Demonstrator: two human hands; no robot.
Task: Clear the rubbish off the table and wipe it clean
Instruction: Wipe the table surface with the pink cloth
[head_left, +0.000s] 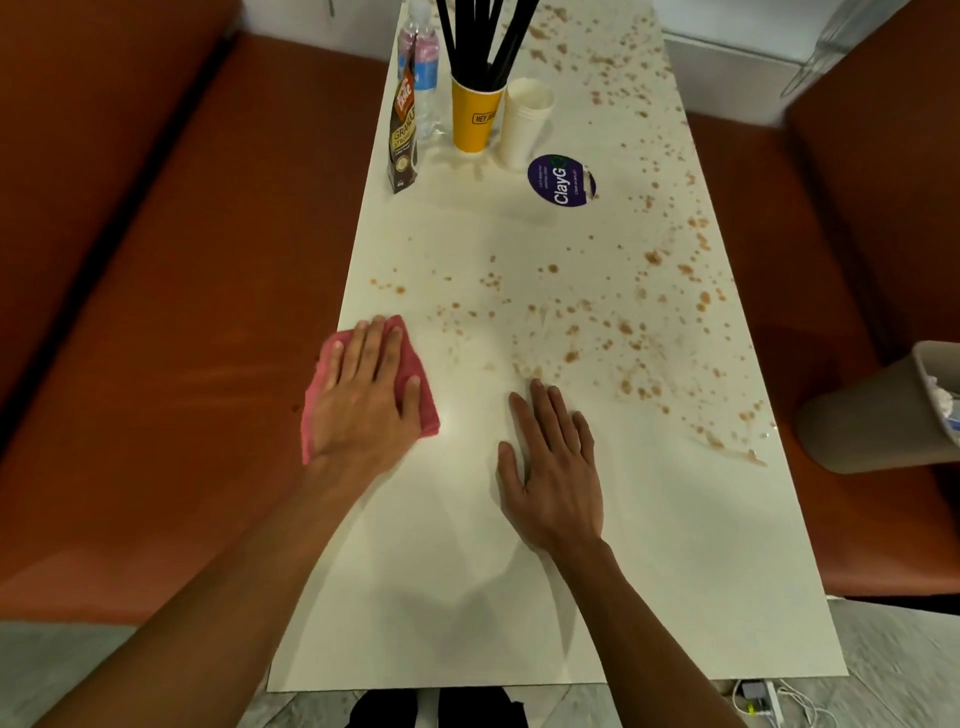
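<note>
A long white table (457, 597) runs away from me. Brown splatter stains (623, 327) cover its middle and right side up to the far end. My left hand (363, 395) presses flat on a folded pink cloth (415, 364) at the table's left edge. Flat on the bare tabletop lies my right hand (553, 467), fingers spread, with nothing in it, just short of the nearest stains.
At the far left stand a coffee granules pouch (404, 135), a water bottle (426, 67), a yellow cup (472, 117) full of black straws and a stack of white cups (522, 122). A purple round sticker (558, 180) lies nearby. Orange benches flank the table; a grey bin (878, 410) sits right.
</note>
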